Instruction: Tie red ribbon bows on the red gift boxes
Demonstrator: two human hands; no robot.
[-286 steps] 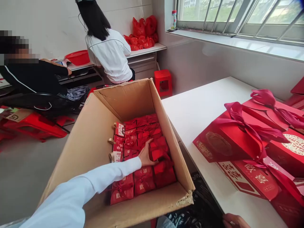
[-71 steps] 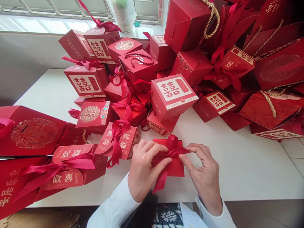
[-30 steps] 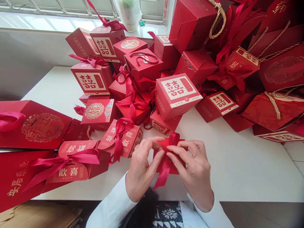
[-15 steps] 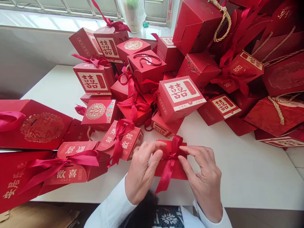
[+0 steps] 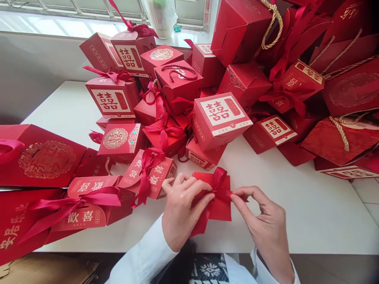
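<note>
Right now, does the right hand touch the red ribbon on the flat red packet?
Touching. The head view shows the right hand pinching the ribbon between its fingers.

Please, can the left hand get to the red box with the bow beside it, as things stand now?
Probably yes. The left hand lies right beside the red box, and nothing stands between them. But it is pinching the ribbon on the flat red packet, so it would likely let go first.

Gift boxes (image 5: pixel 222 120) behind flat pkg (image 5: pixel 222 209), bags (image 5: pixel 44 157) L
</note>
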